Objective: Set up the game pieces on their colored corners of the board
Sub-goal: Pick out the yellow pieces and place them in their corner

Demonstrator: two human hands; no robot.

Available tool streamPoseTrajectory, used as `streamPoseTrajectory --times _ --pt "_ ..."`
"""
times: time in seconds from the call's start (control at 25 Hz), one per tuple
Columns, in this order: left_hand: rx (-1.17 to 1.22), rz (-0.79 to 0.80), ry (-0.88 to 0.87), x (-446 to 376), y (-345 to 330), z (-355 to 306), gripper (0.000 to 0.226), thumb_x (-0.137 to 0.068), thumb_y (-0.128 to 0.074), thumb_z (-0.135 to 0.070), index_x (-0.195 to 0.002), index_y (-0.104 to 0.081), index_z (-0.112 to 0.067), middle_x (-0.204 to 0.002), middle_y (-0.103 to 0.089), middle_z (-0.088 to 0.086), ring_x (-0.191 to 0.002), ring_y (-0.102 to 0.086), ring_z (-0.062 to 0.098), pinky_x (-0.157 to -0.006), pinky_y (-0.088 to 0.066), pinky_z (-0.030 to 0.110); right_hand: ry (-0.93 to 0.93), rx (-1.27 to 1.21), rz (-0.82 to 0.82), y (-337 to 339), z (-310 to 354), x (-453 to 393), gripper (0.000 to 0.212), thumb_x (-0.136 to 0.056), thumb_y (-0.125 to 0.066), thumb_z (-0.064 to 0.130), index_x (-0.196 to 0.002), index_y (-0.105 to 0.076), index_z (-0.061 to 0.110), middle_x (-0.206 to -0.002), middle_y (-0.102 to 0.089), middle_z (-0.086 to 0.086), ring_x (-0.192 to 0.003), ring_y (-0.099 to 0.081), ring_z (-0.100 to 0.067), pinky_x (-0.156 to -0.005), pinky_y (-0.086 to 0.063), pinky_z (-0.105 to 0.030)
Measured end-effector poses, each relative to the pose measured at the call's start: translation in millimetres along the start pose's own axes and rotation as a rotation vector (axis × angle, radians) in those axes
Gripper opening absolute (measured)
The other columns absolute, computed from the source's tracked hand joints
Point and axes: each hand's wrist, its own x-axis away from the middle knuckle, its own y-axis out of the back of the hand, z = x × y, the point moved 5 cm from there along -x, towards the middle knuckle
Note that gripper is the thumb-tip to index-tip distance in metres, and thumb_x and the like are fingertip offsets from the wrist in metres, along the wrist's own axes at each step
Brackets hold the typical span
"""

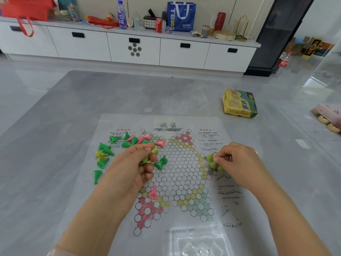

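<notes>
While the paper Chinese checkers board (pixel 181 169) lies flat on the grey bench (pixel 73 100), the left hand (pixel 133 163) grips several green pieces (pixel 146 159) over its left side. The right hand (pixel 238 159) pinches yellow-green pieces (pixel 212 160) at the right yellow corner; loose green and pink pieces (pixel 129 140) lie upper left.

— What's in your left hand (pixel 137 163)?
— A few cones, green and yellow, bunched in my curled fingers above the board (pixel 177 183).
— And the right hand (pixel 234 159)?
— I pinch a yellow cone (pixel 210 157) at the board's right corner, touching the other yellow cones (pixel 215 166) standing there.
— The rest?
— Green cones (pixel 103 157) and pink cones (pixel 145 138) lie tipped over at the upper left. One pink cone (pixel 153 192) stands near the red corner (pixel 147 211). The box (pixel 239 103) sits on the table (pixel 73 111), well apart.
</notes>
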Motion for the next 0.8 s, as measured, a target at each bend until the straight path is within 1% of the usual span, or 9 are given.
streamPoseTrajectory --times 0.28,0.6,0.8 --pt "-0.004 0.002 -0.003 0.5 0.4 -0.1 0.015 -0.091 -0.046 -0.007 -0.087 -0.06 -0.008 -0.049 -0.058 -0.003 -0.045 -0.043 0.009 -0.038 -0.037 0.017 0.025 -0.015 -0.006 -2.1 1.5 -0.5 0.01 -0.084 -0.061 0.018 -0.076 -0.068 0.016 -0.072 -0.049 0.013 -0.063 -0.043 -0.001 -0.056 -0.029 -0.012" --pt "0.023 -0.026 -0.016 0.0 3.8 -4.6 0.017 -0.09 -0.046 -0.005 -0.086 -0.061 -0.008 -0.047 -0.058 -0.003 -0.038 -0.044 0.006 -0.034 -0.037 0.016 0.028 -0.061 -0.008 -0.9 -1.2 1.0 0.011 -0.083 -0.062 0.017 -0.074 -0.069 0.017 -0.081 -0.058 0.006 -0.063 -0.046 -0.003 -0.059 -0.035 -0.016" --pt "0.021 -0.018 -0.015 0.5 3.6 -4.7 0.017 -0.09 -0.045 -0.006 -0.087 -0.062 -0.009 -0.049 -0.058 -0.003 -0.04 -0.044 0.006 -0.035 -0.037 0.016 0.021 -0.074 -0.004 -2.3 -2.7 1.0 0.011 -0.083 -0.062 0.018 -0.075 -0.07 0.018 -0.083 -0.06 0.003 -0.066 -0.049 -0.005 -0.062 -0.038 -0.019"
